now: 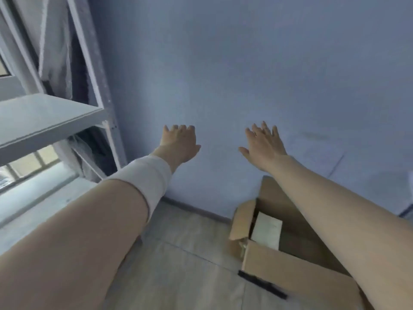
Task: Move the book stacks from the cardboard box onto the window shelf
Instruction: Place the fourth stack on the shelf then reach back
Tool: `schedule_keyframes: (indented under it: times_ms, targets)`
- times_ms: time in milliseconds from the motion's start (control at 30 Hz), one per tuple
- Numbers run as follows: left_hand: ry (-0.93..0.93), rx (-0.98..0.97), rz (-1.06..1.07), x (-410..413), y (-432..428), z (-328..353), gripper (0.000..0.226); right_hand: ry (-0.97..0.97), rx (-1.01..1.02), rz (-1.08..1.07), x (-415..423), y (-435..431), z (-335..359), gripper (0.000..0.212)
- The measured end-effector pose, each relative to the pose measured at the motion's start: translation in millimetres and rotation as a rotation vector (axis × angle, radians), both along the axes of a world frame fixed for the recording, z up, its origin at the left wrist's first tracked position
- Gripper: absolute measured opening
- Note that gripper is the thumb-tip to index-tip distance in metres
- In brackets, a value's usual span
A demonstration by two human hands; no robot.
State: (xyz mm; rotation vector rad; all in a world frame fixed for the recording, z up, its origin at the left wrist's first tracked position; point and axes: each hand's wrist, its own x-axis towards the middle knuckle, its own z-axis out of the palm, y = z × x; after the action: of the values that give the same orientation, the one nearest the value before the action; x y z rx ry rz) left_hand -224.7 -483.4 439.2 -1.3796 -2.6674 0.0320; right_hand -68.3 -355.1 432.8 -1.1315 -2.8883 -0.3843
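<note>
Both hands are empty, fingers spread and palms down, held out toward the blue wall: the left hand [178,145] and the right hand [263,145]. The cardboard box [290,271] stands open on the floor, directly below the right forearm. A pale book stack [267,229] lies inside it, its long axis running away toward the wall, so the right hand looks nearer. The window shelf [42,121] lies left of the box, beside the left arm.

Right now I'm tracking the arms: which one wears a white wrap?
The left arm: a white band circles its forearm just behind the left hand. The right arm is bare down to the right hand.
</note>
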Motion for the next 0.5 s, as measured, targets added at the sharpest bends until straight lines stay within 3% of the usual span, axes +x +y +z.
schedule_keyframes:
  times_ms: [267,400,500]
  targets:
    - [-0.045,-0.094,-0.319,186,189,-57,0.057,-0.118,-0.044,-0.326,224,141,-57,0.064]
    - [-0.051,-0.127,-0.390,234,269,-90,0.043,-0.143,-0.093,-0.409,271,194,-89,0.065]
    - [-0.083,-0.165,-0.426,252,327,-118,0.046,-0.149,-0.128,-0.439,284,237,-116,0.065]
